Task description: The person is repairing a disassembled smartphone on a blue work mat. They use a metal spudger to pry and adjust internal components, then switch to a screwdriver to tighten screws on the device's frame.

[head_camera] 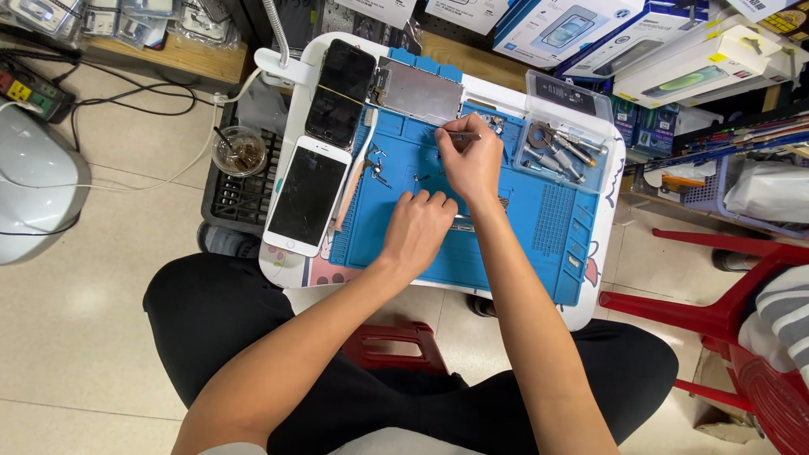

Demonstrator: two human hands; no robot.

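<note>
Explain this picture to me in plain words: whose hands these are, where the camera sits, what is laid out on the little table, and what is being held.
No machine here: a seated person's two bare hands, seen from a camera worn on their head, looking down. On their lap stands a small white table with a blue work mat. The right hand pinches a thin metal tool, probably tweezers. The left hand rests on the mat, fingers curled, holding nothing visible. On the mat's left edge lie a white phone and a dark phone. At the top lies an opened metal phone part, small loose parts lie beside the hands, and a clear tray of screwdrivers sits at the right.
</note>
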